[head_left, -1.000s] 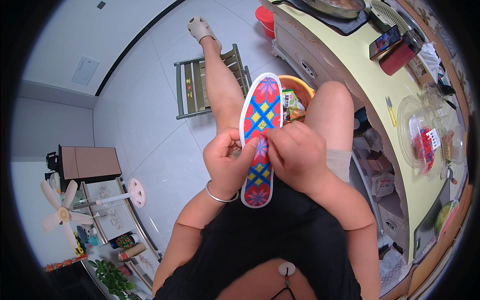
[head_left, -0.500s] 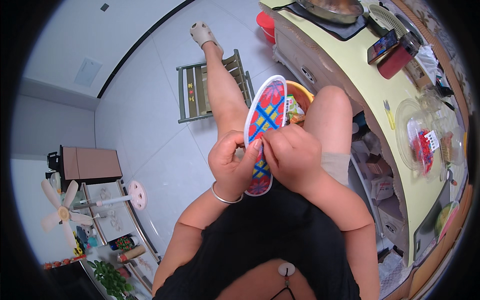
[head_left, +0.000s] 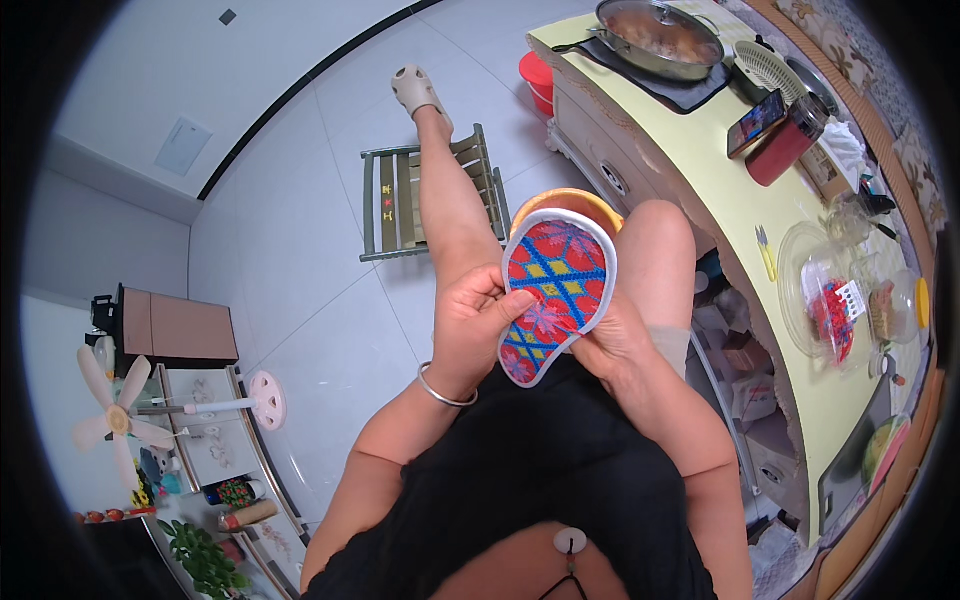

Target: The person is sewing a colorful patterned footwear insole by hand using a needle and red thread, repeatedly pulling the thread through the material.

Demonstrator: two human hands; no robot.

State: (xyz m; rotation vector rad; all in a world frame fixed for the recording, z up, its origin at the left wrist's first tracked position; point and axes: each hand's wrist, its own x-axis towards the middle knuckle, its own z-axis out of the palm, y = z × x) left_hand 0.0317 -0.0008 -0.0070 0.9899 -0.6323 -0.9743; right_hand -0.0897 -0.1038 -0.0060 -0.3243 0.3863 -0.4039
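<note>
An embroidered shoe insole (head_left: 560,270) with a white border is held up over my lap. Its patterned face, in red, blue, yellow and pink, is turned toward me. My left hand (head_left: 475,322) grips the left edge, thumb pressed on the stitched face and the other fingers curled at the side. At the lower right edge is my right hand (head_left: 612,340), its fingers hidden behind the insole. A small red bit stands near that edge, too fine to make out. Whether my right hand holds a needle or thread cannot be seen.
A yellow bin (head_left: 575,203) stands beyond the insole, between my knees. My outstretched leg crosses a folding stool (head_left: 395,205). The counter on the right bears yellow-handled snips (head_left: 767,255), a plastic tray (head_left: 800,290) with red thread, a phone (head_left: 757,123), a red flask (head_left: 785,145) and a lidded pan (head_left: 660,45).
The insole has tipped so its patterned face shows more broadly. My right hand has gone from the front of the insole to behind its right edge; my left hand still grips it.
</note>
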